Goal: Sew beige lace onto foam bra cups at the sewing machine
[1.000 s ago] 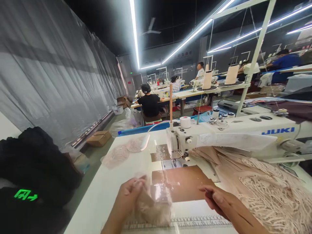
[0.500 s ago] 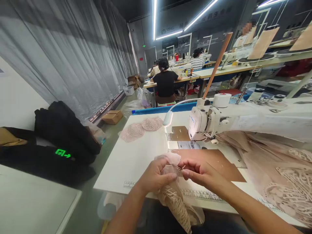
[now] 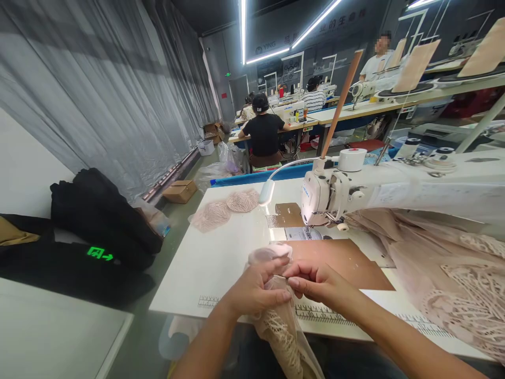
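A piece of sheer pinkish-beige lace fabric (image 3: 278, 329) is bunched at the front edge of the sewing table and hangs down over it. My left hand (image 3: 258, 289) is closed around its upper part, the thumb lying across the mesh. Close against it, my right hand (image 3: 311, 279) pinches at the fabric with thumb and forefinger. A thin dark sliver shows at those fingertips, too small to name. Just beyond the hands stands the sewing machine (image 3: 315, 202), its needle area lit by a small lamp (image 3: 266, 192).
Two joined lace pieces (image 3: 224, 209) lie at the table's far left. A brown sheet (image 3: 343, 260) covers part of the machine bed. More beige lace fabric (image 3: 461, 284) is heaped on the right. Black cloth (image 3: 106, 216) stands at left. Several people sit or stand further back.
My right hand has shifted slightly left, nearer my left hand. The left fingers have lifted and straightened a little over the fabric. The whole view has moved slightly.
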Demonstrator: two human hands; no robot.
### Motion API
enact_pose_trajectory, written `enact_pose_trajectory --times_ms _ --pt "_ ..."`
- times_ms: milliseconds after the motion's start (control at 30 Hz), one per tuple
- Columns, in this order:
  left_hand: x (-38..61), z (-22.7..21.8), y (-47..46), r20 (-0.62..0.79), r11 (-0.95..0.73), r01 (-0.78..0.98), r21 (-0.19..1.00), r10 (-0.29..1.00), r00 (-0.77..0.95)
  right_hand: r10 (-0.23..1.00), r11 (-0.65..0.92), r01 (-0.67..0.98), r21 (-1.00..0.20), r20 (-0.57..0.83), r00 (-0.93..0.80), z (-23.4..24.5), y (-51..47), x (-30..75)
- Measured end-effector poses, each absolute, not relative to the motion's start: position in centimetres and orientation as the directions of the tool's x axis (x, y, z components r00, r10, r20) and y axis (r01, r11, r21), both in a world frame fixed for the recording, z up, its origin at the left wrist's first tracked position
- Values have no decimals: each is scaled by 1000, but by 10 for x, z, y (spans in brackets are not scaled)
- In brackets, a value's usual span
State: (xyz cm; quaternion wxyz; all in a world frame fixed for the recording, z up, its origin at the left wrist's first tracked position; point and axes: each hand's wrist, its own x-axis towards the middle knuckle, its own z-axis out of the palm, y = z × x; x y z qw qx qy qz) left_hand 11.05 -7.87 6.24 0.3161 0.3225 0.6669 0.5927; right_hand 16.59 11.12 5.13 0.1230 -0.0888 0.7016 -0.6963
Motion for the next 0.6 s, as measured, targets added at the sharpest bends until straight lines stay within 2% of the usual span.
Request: enact_pose_trajectory --times_ms 100,200,233,300,333,367,433,500,567,600 --pt "101 69 -87 -103 165 61 984 824 -557 -216 152 19 -988 -52 -975 48 124 170" --pt "78 80 -108 -108 291 215 932 792 -601 -68 468 -74 -880 48 -997 36 156 180" --pt "69 83 -116 -89 358 279 891 740 -666 -2 590 -89 -802 109 -994 29 171 185" --pt "53 85 -130 39 537 388 749 549 -835 122 813 -20 -581 203 -972 11 203 194" --pt "47 85 -134 128 622 414 664 451 -883 141 891 -4 -455 285 -948 2 218 198" --pt "44 84 -135 203 684 426 592 386 -900 110 940 -24 -339 371 -922 -7 230 201" --pt "45 79 -126 256 717 472 513 397 -882 71 981 -26 -191 481 -874 -19 246 205" --pt "54 73 -104 223 666 542 512 507 -833 52 986 -42 -159 545 -837 -20 245 206" --pt "64 66 -77 201 612 611 502 604 -771 61 969 -86 -233 559 -827 -10 230 206" --pt "68 62 -65 184 603 633 485 638 -748 76 946 -108 -307 530 -844 -3 220 206"
